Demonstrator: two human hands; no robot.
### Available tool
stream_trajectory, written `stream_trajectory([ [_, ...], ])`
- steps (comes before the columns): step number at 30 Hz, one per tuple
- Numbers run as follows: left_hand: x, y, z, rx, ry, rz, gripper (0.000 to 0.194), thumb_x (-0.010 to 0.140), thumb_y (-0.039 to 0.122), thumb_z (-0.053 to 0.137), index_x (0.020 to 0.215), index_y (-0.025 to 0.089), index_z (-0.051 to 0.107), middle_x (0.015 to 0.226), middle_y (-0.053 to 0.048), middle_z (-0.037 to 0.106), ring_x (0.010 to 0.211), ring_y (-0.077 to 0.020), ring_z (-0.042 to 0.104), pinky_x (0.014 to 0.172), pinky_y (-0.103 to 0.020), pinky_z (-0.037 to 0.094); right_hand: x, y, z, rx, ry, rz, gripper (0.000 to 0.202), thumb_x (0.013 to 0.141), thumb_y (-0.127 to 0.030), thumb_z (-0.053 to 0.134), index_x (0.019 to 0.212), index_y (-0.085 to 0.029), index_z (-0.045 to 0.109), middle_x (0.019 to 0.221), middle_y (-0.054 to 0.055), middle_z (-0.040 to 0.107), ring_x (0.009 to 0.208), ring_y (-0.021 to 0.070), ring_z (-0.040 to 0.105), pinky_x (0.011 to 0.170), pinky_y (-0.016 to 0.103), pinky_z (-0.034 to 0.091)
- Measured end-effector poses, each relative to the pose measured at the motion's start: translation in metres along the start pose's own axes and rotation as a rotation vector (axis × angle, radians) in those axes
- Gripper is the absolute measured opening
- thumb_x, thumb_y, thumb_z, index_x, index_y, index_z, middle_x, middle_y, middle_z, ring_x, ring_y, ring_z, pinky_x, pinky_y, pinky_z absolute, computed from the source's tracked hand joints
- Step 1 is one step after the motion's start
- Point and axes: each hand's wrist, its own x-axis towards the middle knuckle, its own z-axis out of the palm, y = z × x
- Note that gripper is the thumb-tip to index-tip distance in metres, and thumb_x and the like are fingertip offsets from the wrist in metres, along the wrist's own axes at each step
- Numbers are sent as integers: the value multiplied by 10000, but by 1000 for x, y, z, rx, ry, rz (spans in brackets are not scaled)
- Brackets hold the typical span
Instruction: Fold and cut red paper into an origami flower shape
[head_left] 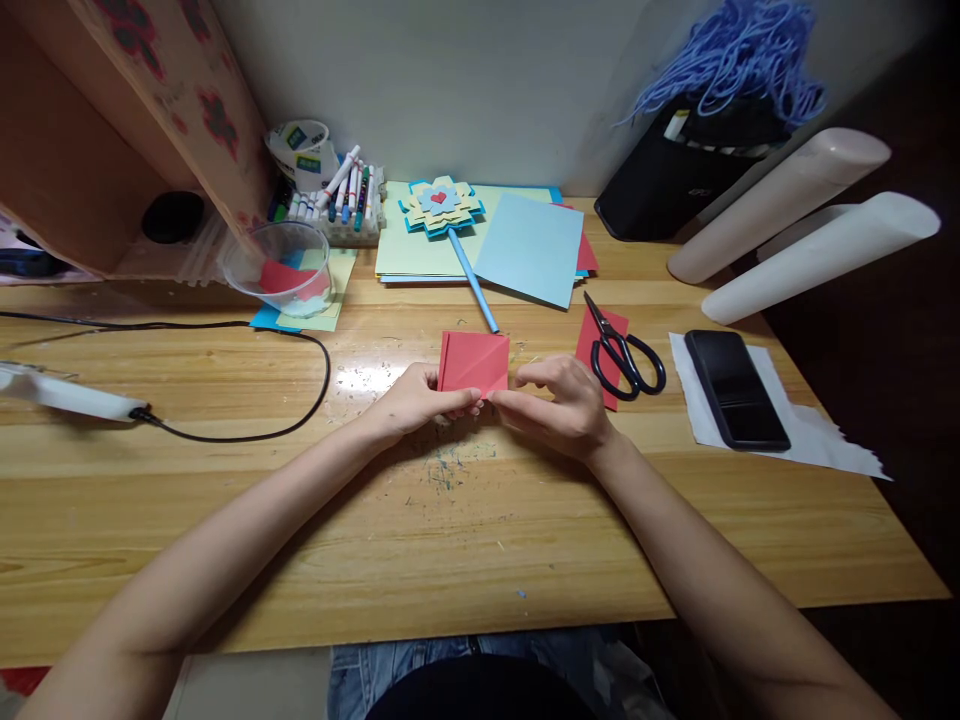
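A small folded red paper (474, 362) with a diagonal crease is held up above the wooden table. My left hand (424, 398) grips its lower left side, thumb across the front near the bottom edge. My right hand (559, 405) is at the paper's lower right corner, its thumb and index finger closed on the edge there. Just beyond the paper lies the blue stick of a layered paper flower (439, 200) with a red heart in its middle. Black-handled scissors (619, 355) rest on another red paper (616, 392) to the right of my right hand.
Coloured sheets (420, 255) lie at the back beside a box of markers (352, 225). A plastic bowl (315, 270) with red scraps is at the left, near a black cable (328, 370). A phone (739, 390) and white paper rolls (825, 255) are at the right.
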Motion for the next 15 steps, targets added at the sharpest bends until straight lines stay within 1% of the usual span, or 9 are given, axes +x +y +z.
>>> stream_trajectory([
  [3, 0, -1, 0, 45, -4, 18, 271, 709, 375, 673, 738, 107, 662, 688, -54, 635, 576, -91, 507, 530, -221, 375, 2, -3, 3, -15, -1, -7, 158, 731, -209, 699, 843, -267, 604, 766, -6, 620, 752, 158, 502, 749, 325, 448],
  [5, -1, -1, 0, 56, -10, 6, 262, 711, 368, 666, 739, 108, 658, 677, -46, 630, 563, -90, 504, 520, -219, 378, 2, -4, 3, -22, -1, -17, 131, 743, -222, 686, 818, -286, 601, 759, -23, 625, 758, 152, 492, 796, 327, 437],
  [10, -1, 1, 1, 35, -20, -24, 241, 719, 355, 656, 738, 115, 660, 681, -40, 639, 560, -85, 508, 511, -211, 373, 0, 1, 0, -40, 3, -32, 125, 743, -229, 681, 748, -310, 586, 757, -50, 631, 737, 144, 481, 824, 313, 439],
  [15, 2, 1, 3, -39, 26, -1, 188, 718, 299, 663, 701, 112, 654, 680, -51, 645, 555, -75, 503, 512, -209, 370, -3, 10, -4, -7, 0, -15, 170, 718, -215, 707, 787, -314, 587, 795, -37, 640, 787, 154, 500, 801, 315, 455],
])
